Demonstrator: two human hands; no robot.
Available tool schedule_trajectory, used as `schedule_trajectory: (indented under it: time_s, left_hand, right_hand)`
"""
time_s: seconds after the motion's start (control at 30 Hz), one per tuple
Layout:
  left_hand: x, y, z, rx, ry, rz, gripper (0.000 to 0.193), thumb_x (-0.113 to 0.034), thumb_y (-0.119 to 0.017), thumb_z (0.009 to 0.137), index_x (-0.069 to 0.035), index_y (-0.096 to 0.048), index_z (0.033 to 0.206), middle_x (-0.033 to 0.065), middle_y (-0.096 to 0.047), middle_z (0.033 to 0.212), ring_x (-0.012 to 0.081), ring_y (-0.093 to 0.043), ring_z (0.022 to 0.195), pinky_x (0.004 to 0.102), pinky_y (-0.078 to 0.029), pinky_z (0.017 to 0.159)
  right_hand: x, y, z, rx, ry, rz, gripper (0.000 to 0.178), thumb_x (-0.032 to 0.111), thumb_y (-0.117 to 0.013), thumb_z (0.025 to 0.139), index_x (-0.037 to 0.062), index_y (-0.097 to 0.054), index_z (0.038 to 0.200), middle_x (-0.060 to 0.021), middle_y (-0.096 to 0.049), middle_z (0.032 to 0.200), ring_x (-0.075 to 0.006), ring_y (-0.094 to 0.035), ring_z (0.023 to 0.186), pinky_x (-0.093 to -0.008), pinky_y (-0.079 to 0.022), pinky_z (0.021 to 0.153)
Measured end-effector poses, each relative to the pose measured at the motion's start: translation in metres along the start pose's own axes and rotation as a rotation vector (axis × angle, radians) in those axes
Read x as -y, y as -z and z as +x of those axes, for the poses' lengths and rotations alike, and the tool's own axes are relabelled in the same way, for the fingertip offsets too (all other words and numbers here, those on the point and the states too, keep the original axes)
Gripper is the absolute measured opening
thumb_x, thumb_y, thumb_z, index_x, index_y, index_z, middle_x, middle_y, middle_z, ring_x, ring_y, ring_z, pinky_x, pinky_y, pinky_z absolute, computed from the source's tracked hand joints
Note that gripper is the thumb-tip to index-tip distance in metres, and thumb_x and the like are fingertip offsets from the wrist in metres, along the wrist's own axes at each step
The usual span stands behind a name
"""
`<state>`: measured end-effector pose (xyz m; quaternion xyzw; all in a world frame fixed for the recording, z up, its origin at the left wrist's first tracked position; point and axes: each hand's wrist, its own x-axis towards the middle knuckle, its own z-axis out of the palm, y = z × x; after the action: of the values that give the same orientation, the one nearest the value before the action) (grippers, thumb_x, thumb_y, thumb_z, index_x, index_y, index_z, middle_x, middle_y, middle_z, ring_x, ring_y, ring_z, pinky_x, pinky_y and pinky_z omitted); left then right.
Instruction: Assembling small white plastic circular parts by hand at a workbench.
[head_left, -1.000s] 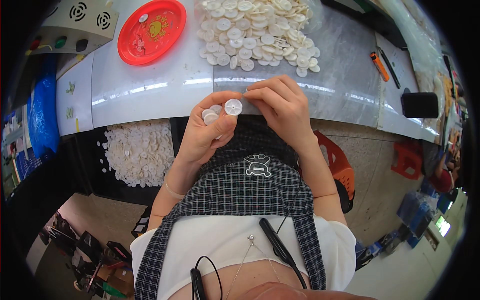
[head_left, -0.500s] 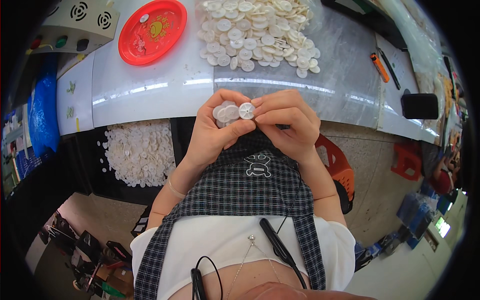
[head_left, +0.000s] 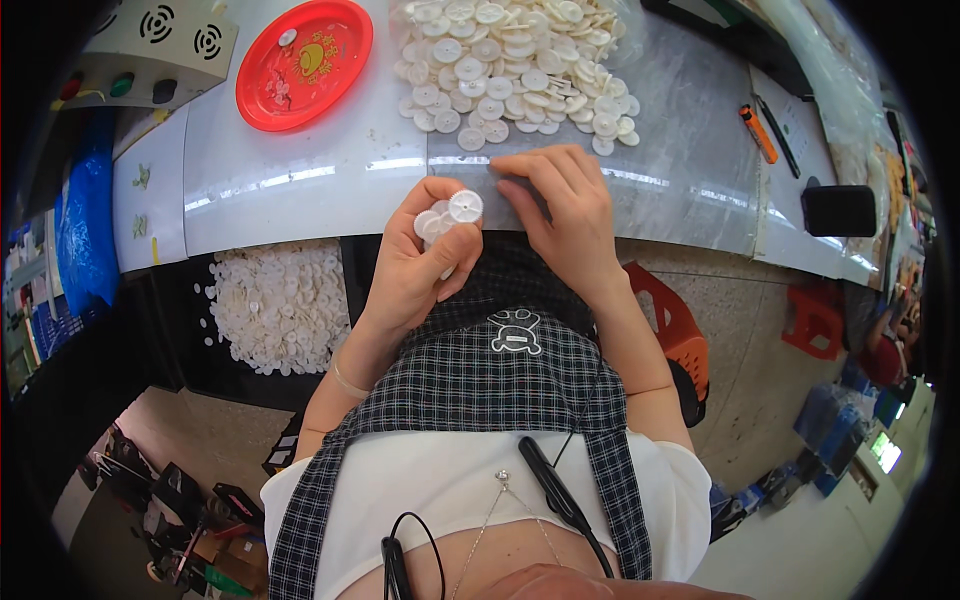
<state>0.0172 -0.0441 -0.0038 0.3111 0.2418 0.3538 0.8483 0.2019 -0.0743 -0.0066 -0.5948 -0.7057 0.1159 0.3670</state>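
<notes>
My left hand (head_left: 425,255) is closed around several small white plastic gears (head_left: 437,222), held in front of my apron near the table's edge. One gear (head_left: 465,207) shows its round face at the fingertips. My right hand (head_left: 560,200) is to the right of them, over the table's near edge, its thumb and forefinger apart with nothing between them. Beyond both hands a heap of white gears (head_left: 520,75) is spread on the table. At the heap's near border lies a single gear (head_left: 471,139).
A red plate (head_left: 350,75) with one white gear (head_left: 288,37) stands at the far left. Below the table edge, a black bin (head_left: 190,350) holds many white discs (head_left: 280,310). An orange cutter (head_left: 758,134), a black pen (head_left: 779,136) and a dark phone-like slab (head_left: 838,211) are on the right.
My right hand has left the gears and moved up toward the heap, its fingers now apart. My left hand has shifted slightly left. A gear now lies flat at the heap's near border.
</notes>
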Motion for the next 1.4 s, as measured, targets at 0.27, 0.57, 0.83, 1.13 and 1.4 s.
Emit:
schedule_trajectory:
  time_s: [0.27, 0.57, 0.83, 1.13, 1.4]
  left_hand:
    - [-0.007, -0.001, 0.004, 0.098, 0.021, -0.243, 0.017, -0.021, -0.052, 0.099, -0.009, -0.049, 0.111, 0.0097, -0.054, 0.097, 0.0107, -0.053, 0.069, 0.0151, -0.034, 0.037]
    - [0.000, 0.010, 0.004, 0.068, -0.016, -0.187, 0.029, -0.037, -0.049, 0.101, -0.011, -0.046, 0.089, 0.0042, -0.052, 0.090, 0.0092, -0.053, 0.065, 0.0145, -0.032, 0.036]
    - [-0.003, -0.010, 0.001, -0.142, -0.071, 0.192, 0.017, -0.021, -0.060, 0.097, -0.007, -0.053, 0.102, -0.0009, -0.052, 0.080, 0.0026, -0.047, 0.056, 0.0149, -0.030, 0.038]
    - [-0.003, -0.003, -0.002, -0.072, -0.064, 0.257, 0.020, -0.011, -0.064, 0.094, -0.006, -0.053, 0.110, -0.0016, -0.054, 0.066, 0.0011, -0.043, 0.048, 0.0157, -0.030, 0.039]
    - [-0.007, -0.004, -0.004, -0.162, -0.096, 0.416, 0.015, -0.007, -0.065, 0.092, -0.005, -0.055, 0.103, -0.0022, -0.057, 0.081, 0.0002, -0.048, 0.058, 0.0149, -0.033, 0.045]
  right_hand:
    - [-0.001, -0.008, 0.012, -0.165, -0.001, -0.024, 0.035, 0.007, -0.075, 0.075, 0.0087, -0.067, 0.109, -0.0060, -0.062, 0.109, -0.0262, -0.057, 0.098, -0.0371, -0.047, 0.082]
    - [-0.003, -0.009, 0.014, -0.133, 0.006, -0.077, 0.019, 0.008, -0.077, 0.073, 0.0065, -0.069, 0.090, -0.0028, -0.067, 0.096, -0.0234, -0.060, 0.084, -0.0321, -0.050, 0.071]
    - [0.009, 0.004, 0.006, -0.333, 0.264, 0.022, 0.023, 0.004, -0.078, 0.067, 0.0101, -0.072, 0.088, -0.0013, -0.069, 0.091, -0.0181, -0.063, 0.075, -0.0275, -0.051, 0.063]
    - [0.006, -0.005, 0.007, -0.362, 0.333, 0.105, 0.026, -0.001, -0.079, 0.061, 0.0114, -0.072, 0.083, -0.0005, -0.068, 0.087, -0.0158, -0.061, 0.071, -0.0252, -0.049, 0.059]
    - [0.011, -0.014, 0.022, -0.254, 0.117, 0.121, 0.023, 0.000, -0.073, 0.072, 0.0075, -0.069, 0.094, -0.0040, -0.068, 0.100, -0.0223, -0.061, 0.088, -0.0309, -0.051, 0.073]
